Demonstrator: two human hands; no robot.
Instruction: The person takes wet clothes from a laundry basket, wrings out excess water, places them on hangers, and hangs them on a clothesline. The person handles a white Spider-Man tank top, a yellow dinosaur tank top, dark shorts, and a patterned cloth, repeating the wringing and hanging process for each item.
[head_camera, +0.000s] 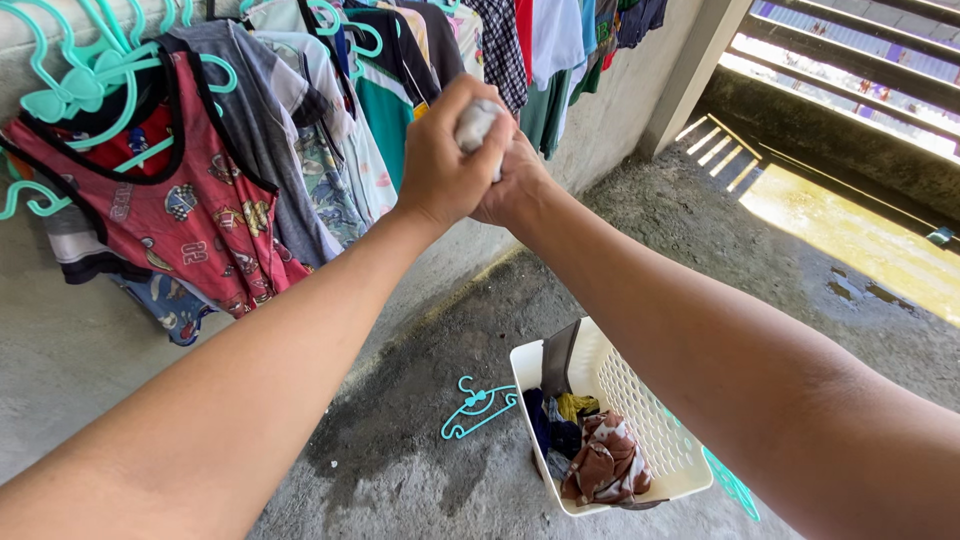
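Up at chest height, both arms reach out over the concrete floor (800, 260), and the two hands meet around a small wad of pale grey cloth (476, 122). The left hand (445, 160) is clenched tight about it, fingers wrapped over the top; the right hand (515, 185) is closed against it from behind and below. Only a short stub of the cloth shows between them, so it is bunched into a roll whose long axis runs roughly up and down, tilted slightly to the right, its upper end pointing toward the row of hanging clothes (330, 120). It looks plain, soft and crumpled, with no pattern I can make out.

Down on the floor under the right arm stands a white plastic laundry basket (650, 420) with perforated walls. Inside it lie a brown and white patterned garment (605, 460), something dark blue (548, 425) and a bit of yellow-green fabric (578, 404).

A teal hanger (478, 405) lies on the floor just left of the basket. More teal hangers (90, 70) carry the clothes along the wall, a red printed sleeveless top (190, 215) nearest on the left.
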